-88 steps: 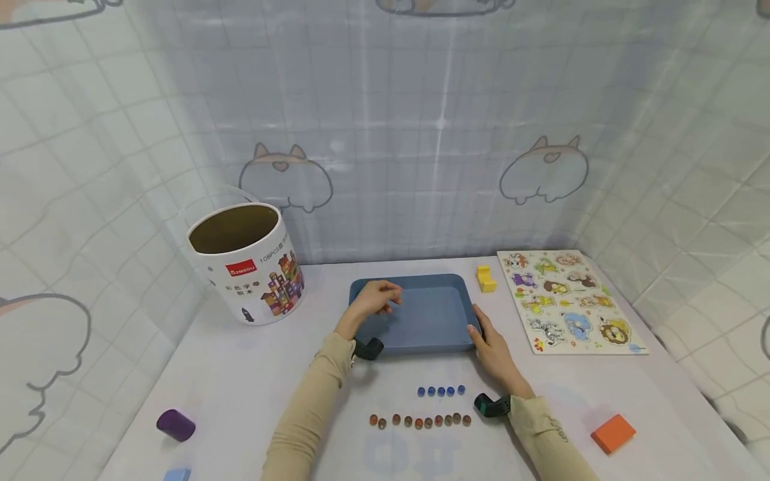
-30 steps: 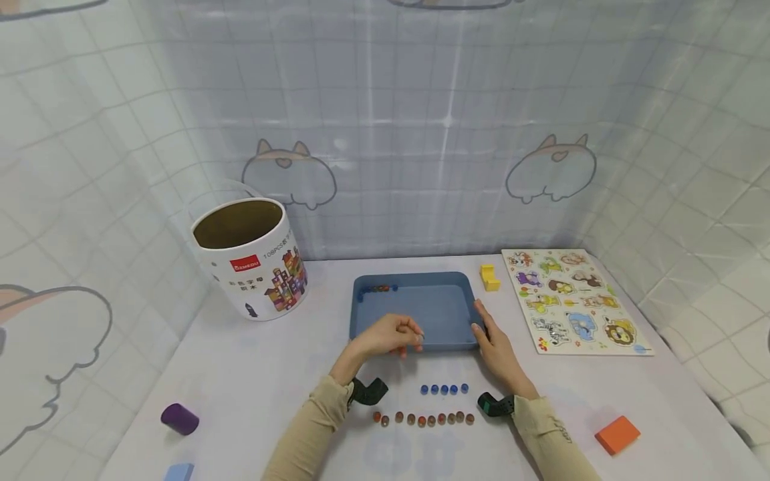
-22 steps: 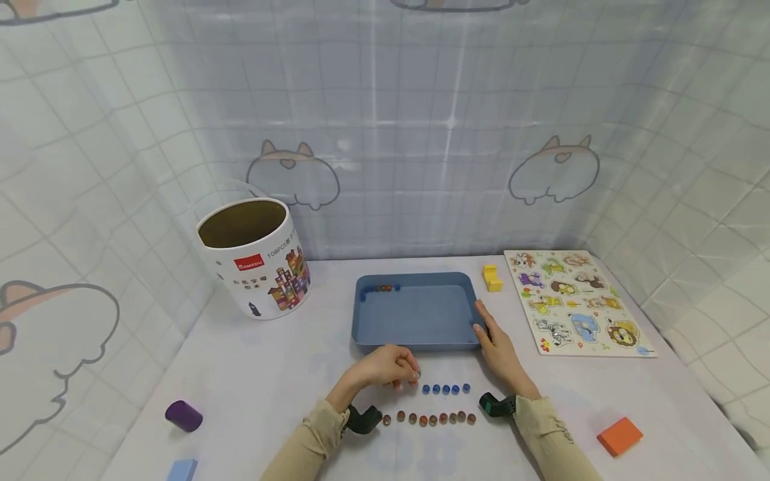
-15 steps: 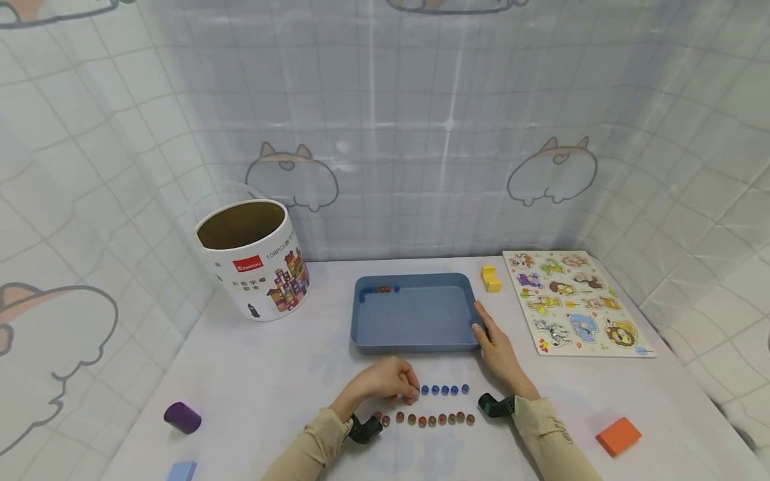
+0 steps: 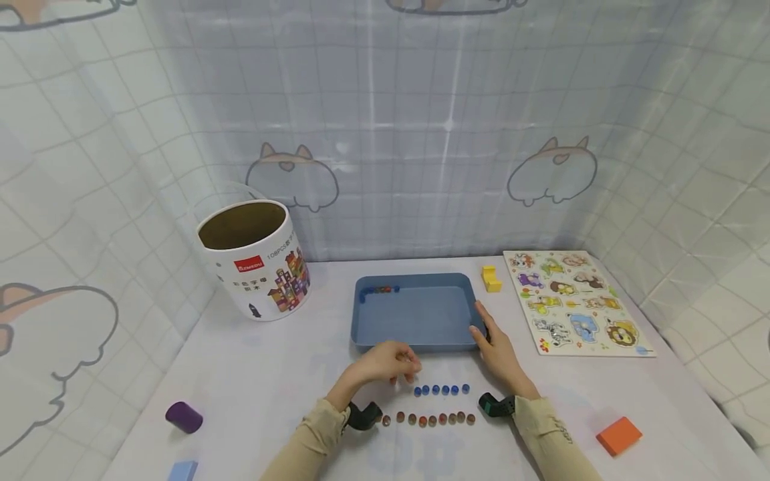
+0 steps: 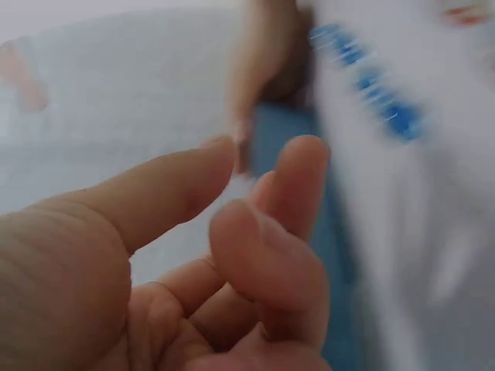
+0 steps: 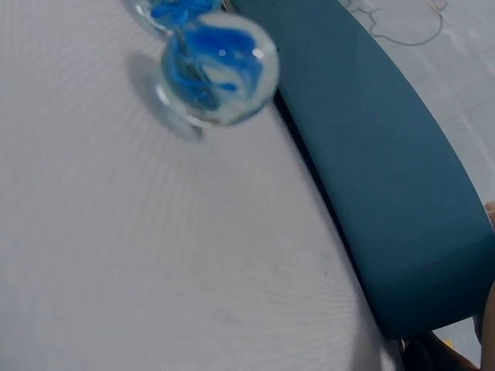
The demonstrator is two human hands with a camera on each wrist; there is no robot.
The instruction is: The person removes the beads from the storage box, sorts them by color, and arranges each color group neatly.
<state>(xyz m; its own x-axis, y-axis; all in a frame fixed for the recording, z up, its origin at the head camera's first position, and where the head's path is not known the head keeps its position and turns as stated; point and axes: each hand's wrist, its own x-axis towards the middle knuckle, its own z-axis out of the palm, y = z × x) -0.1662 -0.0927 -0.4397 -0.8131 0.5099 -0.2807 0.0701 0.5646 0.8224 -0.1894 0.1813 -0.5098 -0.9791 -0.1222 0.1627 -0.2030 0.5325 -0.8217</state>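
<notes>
My right hand [image 5: 500, 351] holds the right end of the shallow blue tray [image 5: 415, 324], thumb at the rim. In the right wrist view the tray's outer wall [image 7: 379, 170] fills the right side, and most of that hand is out of frame. Just in front of the tray, my left hand [image 5: 385, 363] hovers with loosely bent fingers; the left wrist view shows a gap between thumb [image 6: 186, 182] and fingers, nothing held. Below it lies a row of blue glass marbles [image 5: 445, 389]. Nearer me runs a longer row of reddish-brown marbles [image 5: 432, 421]. Several marbles [image 5: 383, 290] sit in the tray's far-left corner.
A white bucket [image 5: 255, 280] stands at the back left. An animal puzzle board [image 5: 565, 304] and a yellow block [image 5: 491, 279] lie right of the tray. Purple [image 5: 184, 417], light-blue [image 5: 182, 471] and orange [image 5: 619, 436] blocks lie toward the front sides.
My left hand has come from the tray to the blue row's left end, let go of a blue marble there, and lifted back slightly. The row is one marble longer; my right hand stays put.
</notes>
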